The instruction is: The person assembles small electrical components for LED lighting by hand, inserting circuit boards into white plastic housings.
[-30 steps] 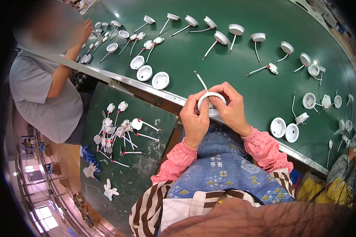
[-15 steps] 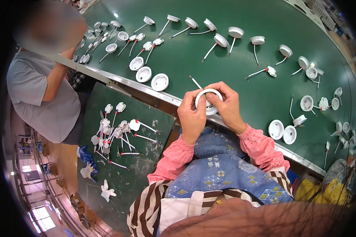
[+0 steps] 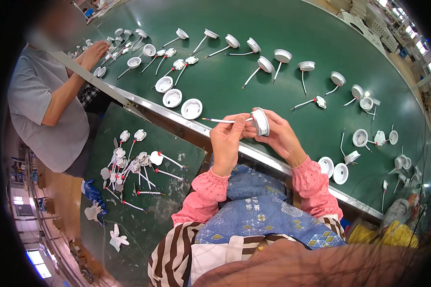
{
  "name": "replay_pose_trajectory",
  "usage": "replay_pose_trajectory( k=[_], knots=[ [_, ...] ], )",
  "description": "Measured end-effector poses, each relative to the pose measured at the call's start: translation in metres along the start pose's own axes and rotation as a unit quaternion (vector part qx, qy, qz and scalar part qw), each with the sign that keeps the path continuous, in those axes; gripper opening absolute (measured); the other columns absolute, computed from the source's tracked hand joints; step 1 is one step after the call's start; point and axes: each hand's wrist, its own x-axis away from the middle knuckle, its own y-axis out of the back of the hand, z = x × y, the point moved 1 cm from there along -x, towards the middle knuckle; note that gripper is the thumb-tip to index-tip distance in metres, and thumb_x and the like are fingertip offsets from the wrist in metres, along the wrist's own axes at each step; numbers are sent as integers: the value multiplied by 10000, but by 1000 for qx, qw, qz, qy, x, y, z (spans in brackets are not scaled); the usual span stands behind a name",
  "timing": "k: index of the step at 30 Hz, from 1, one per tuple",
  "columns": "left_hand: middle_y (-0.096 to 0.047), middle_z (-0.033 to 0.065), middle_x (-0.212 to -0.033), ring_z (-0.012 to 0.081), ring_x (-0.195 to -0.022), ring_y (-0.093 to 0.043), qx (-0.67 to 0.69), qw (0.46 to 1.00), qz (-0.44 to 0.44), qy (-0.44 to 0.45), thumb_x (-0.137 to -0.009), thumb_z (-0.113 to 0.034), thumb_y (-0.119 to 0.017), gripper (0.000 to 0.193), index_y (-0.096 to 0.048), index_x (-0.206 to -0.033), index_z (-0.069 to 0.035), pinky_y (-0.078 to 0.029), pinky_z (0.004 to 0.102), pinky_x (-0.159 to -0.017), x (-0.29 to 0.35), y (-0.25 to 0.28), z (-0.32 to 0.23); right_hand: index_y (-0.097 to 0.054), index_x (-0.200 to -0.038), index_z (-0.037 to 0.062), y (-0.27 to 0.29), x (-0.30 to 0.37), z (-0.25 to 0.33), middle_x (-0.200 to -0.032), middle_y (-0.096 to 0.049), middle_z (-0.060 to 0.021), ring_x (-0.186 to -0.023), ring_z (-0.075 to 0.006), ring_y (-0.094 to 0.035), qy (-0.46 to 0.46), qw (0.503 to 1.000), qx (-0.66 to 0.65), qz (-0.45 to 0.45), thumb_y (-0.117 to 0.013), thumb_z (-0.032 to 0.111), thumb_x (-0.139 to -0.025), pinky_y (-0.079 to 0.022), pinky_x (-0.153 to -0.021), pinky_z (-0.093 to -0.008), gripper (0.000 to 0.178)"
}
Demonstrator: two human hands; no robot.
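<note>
The left hand (image 3: pixel 225 146) pinches a thin white cable (image 3: pixel 220 120) between thumb and fingers; the cable's coloured wire ends point left, past the hand. Just right of those fingertips, a round white plastic housing (image 3: pixel 261 122) stands on edge over the metal table rim (image 3: pixel 196 125), gripped by the right hand (image 3: pixel 280 138).

The left hand covers part of the cable; the housing hides some right fingertips, and its inside cannot be made out. Parts at the far right are small and blurred.

At left, a co-worker in a grey shirt (image 3: pixel 45 105) reaches over the table. Below lie a heap of white modules with red-collared leads (image 3: pixel 129 165) and a white glove (image 3: pixel 117 237). Three shallow white round cups (image 3: pixel 191 109) sit left of the hands, an arc of white cabled housings (image 3: pixel 282 56) lies beyond, and two more cups (image 3: pixel 340 173) rest beside the right forearm.
</note>
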Motion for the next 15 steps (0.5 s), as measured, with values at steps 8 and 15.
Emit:
replay_pose_trajectory(
  k=[8, 15],
  knots=[
    [-705, 139, -976, 209, -784, -711, -134, 978, -40, -156, -973, -66, -664, 193, -690, -1116, 62, -610, 314, -709, 2, -6, 8, -709, -1109, -5, -8, 12, 17, -985, -711, -37, -881, -98, -628, 173, 935, 296, -94, -686, 164, -946, -495, -780, -246, 236],
    [-680, 116, -969, 223, -843, -686, -419, 817, 64, -391, -834, 102, -686, 367, -729, -1162, -57, -557, 307, -700, 15, -10, 11, -679, -920, -21, 11, -7, 37, -810, -672, -34, -685, -91, -621, 175, 899, 396, -67, -669, 8, -878, -491, -615, -265, 53]
  ],
)
